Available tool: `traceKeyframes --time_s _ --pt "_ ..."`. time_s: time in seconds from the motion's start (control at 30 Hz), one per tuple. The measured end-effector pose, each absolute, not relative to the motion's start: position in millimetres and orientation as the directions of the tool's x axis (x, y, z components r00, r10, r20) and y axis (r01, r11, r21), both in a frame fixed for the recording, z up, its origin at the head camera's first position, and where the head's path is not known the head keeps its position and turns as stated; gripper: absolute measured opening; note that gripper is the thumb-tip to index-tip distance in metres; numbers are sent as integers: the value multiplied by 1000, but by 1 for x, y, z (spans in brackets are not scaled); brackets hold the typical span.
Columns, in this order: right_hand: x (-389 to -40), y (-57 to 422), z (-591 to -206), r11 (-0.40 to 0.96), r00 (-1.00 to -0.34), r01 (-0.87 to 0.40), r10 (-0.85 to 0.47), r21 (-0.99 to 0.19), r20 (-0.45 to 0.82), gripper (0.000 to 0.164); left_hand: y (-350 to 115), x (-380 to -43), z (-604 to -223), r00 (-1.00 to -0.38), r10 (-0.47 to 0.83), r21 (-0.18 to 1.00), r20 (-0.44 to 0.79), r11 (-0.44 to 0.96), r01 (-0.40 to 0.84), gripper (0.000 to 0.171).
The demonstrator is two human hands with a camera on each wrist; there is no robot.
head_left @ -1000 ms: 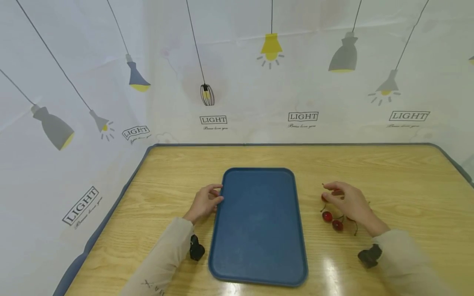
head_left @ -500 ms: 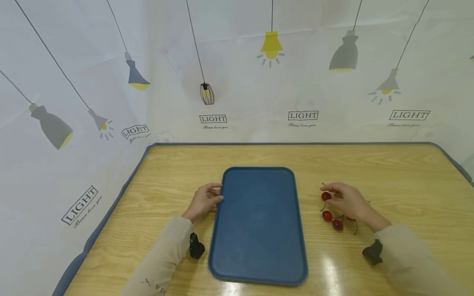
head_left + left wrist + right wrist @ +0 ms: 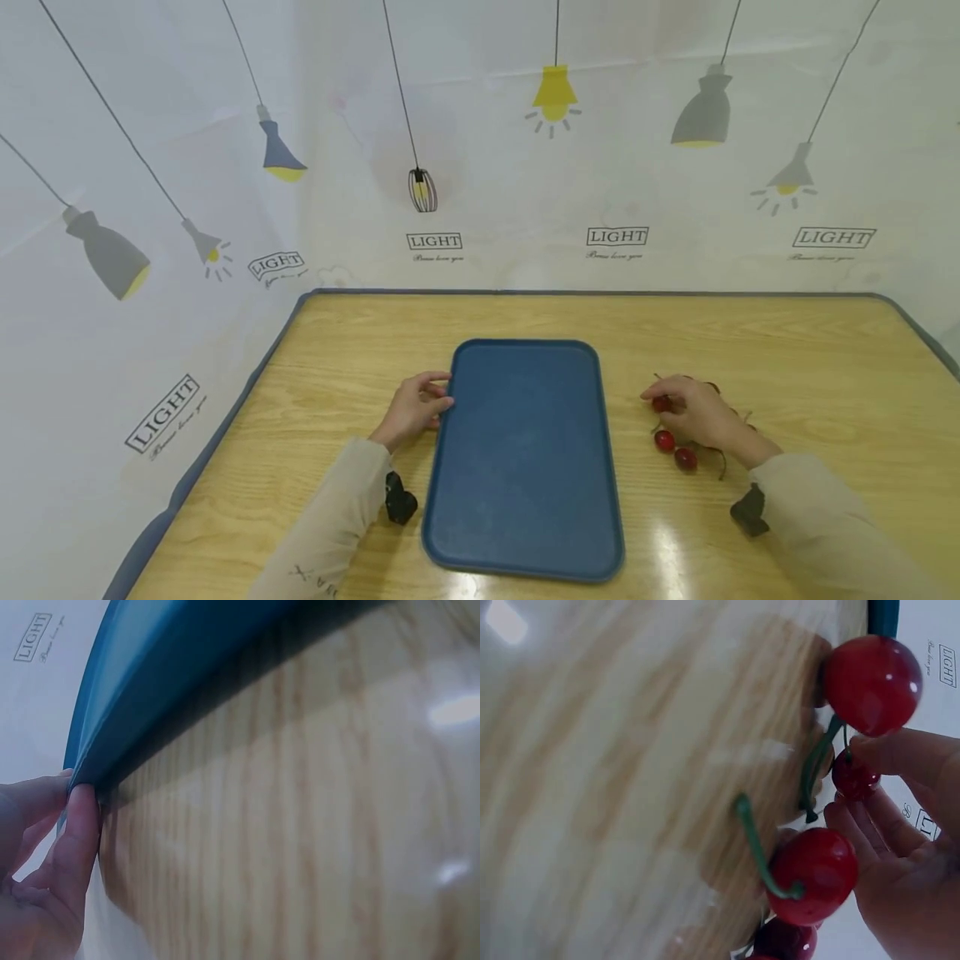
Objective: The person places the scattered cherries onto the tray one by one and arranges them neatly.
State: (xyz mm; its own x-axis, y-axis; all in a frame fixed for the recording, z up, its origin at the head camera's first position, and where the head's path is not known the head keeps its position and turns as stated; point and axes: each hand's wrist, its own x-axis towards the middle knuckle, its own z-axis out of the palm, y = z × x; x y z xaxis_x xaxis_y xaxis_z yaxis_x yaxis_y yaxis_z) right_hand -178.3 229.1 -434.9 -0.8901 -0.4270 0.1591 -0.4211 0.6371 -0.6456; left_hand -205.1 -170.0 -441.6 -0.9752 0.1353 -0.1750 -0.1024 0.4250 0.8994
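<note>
Left hand point(image 3: 408, 410): pinching smooth, round-cornered blue tray point(image 3: 525, 467) by 10 o'clock rim | Right hand point(image 3: 696, 412): pinching glossy round cherry point(image 3: 855, 778), tray's 2-to-3 o'clock | Counter point(image 3: 360, 333): shiny, wood-grained

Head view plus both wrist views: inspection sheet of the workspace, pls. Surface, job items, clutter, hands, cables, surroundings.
Surface: wood-grain tabletop, glossy, with light glare near the front edge of the head view.
Job items: blue tray with nothing on it; stemmed red cherries loose on the tabletop, right of the tray. Some are partly hidden by the hand, so no full count.
Clutter: nothing seen.
Left hand: touches the tray's left rim.
Right hand: curled round one cherry; grip firmness can't be told.
Cables: nothing seen; the lamp cords are printed.
Surroundings: white creased backdrop with printed lamps and "LIGHT" lettering.
</note>
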Motion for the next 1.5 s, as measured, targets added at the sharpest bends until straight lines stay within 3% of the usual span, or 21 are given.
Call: traceKeyframes --time_s 0.6,1.0,1.5 --pt "-183 229 -438 701 -899 -394 -428 -594 91 25 -172 -204 -445 -976 115 900 -186 418 -122 40" --pt "-182 233 -433 655 -842 -481 -530 -584 99 26 -171 -205 -445 -976 115 899 -185 420 -121 40" --pt "-180 232 -436 705 -863 -437 -504 -559 38 13 -168 -204 -442 -978 114 896 -175 430 -110 41"
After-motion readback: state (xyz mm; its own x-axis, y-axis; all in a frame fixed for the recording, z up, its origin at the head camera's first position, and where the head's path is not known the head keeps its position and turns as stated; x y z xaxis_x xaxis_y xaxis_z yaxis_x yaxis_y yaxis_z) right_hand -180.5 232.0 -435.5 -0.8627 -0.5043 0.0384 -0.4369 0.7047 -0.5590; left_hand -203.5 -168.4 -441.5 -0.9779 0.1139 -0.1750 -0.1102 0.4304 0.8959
